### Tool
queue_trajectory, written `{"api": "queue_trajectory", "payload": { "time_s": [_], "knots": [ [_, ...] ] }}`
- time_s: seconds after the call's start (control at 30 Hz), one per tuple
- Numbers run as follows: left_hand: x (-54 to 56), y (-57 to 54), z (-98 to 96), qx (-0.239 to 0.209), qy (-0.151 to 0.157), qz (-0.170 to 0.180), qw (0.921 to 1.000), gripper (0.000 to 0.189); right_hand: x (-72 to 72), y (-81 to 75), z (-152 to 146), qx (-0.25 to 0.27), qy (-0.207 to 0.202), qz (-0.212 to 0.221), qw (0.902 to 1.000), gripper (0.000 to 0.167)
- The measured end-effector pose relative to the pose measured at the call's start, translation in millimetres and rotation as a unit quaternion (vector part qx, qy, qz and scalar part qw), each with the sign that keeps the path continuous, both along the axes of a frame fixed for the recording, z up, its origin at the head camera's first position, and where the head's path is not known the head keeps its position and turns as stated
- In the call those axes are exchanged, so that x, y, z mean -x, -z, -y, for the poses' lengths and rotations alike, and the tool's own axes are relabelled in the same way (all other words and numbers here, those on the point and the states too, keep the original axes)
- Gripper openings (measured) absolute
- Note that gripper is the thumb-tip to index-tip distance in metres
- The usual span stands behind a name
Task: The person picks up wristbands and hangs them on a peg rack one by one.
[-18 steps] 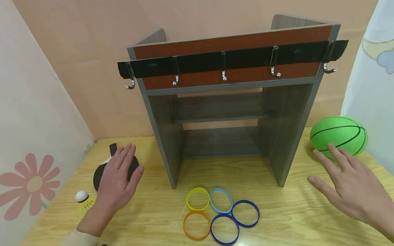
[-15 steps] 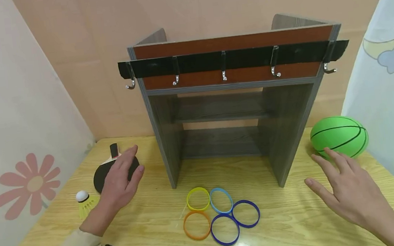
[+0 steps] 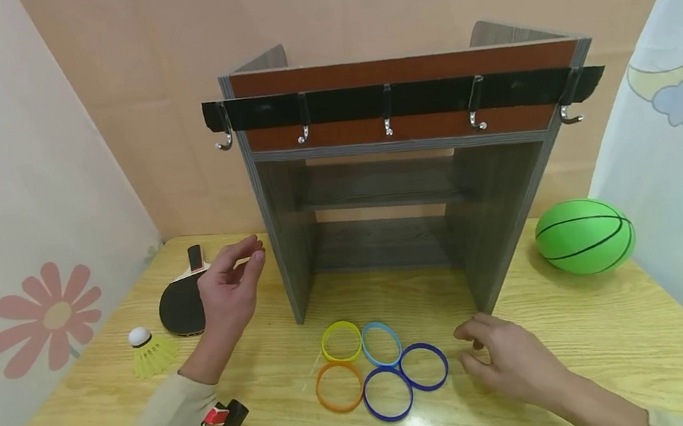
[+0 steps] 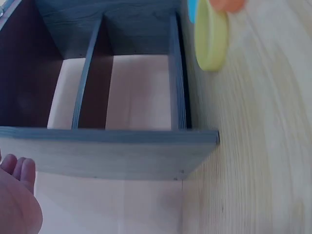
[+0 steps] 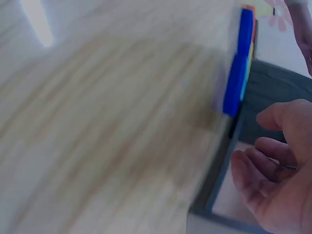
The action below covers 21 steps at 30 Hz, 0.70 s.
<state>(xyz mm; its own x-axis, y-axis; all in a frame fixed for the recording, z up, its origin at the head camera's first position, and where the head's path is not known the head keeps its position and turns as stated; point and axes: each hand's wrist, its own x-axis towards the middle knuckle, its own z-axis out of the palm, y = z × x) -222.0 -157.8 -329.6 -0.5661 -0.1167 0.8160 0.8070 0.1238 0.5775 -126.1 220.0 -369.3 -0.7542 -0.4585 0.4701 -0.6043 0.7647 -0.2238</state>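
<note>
The rightmost dark blue ring (image 3: pixel 427 388) seemed light and stiff, best pinched by its rim; the right hand (image 3: pixel 513 362) and left hand (image 3: pixel 228 285) curved loosely, each grip holding nothing

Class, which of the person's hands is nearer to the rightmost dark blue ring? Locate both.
Right. The right hand is just right of the rightmost dark blue ring, not touching it; the left hand is farther off to its left, past the yellow ring.
</note>
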Motion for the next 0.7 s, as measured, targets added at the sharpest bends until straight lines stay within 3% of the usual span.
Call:
{"api": "queue_trajectory", "payload": {
  "time_s": [0.2, 0.47, 0.7],
  "knots": [
    [3.7, -3.5, -6.2, -0.053, 0.021, -0.022, 0.9981, 0.02, 7.6, 8.1, 19, 0.023, -0.03, 0.087, 0.9955, 0.018],
    [4.8, -8.0, -13.5, -0.113, 0.056, -0.023, 0.9918, 0.02, 11.4, 8.2, 31, 0.023, -0.002, 0.127, 0.9917, 0.01],
    [6.0, -9.1, -18.6, -0.108, 0.045, -0.008, 0.9931, 0.018, 13.4, 10.3, 32, 0.024, 0.034, 0.141, 0.9891, 0.012]
  ]
}}
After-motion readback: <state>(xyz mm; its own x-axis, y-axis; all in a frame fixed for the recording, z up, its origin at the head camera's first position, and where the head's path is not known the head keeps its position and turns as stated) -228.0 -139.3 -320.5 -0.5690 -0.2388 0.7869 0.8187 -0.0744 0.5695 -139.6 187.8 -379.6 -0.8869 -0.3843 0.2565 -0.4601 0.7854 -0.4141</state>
